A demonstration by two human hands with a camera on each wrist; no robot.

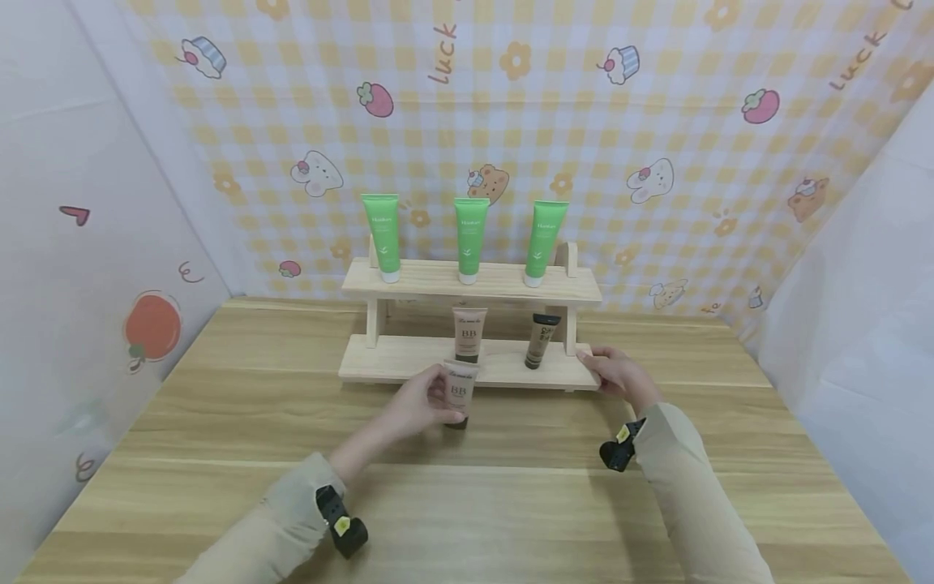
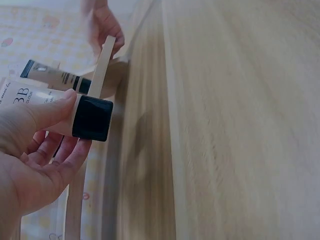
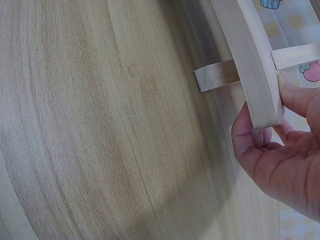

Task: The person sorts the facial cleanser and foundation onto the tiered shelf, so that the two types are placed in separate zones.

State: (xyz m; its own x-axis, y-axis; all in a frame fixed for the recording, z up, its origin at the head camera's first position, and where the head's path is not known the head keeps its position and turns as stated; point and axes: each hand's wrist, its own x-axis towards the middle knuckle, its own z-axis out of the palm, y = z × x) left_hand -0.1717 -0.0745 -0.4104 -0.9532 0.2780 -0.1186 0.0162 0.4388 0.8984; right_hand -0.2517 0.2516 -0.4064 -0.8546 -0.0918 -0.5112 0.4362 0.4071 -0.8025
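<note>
My left hand holds a pale BB cream tube with a dark cap, just in front of the lower shelf. In the left wrist view the thumb lies along the tube above its black cap, with fingers beneath. My right hand grips the right end of the wooden shelf's lower board; the right wrist view shows the thumb on top of the board end and curled fingers under it. On that board stand another BB tube and a smaller tube with a dark top.
Three green tubes with white caps, left, middle and right, stand on the upper board. A patterned cloth hangs behind the shelf. The wooden tabletop stretches in front, between white side walls.
</note>
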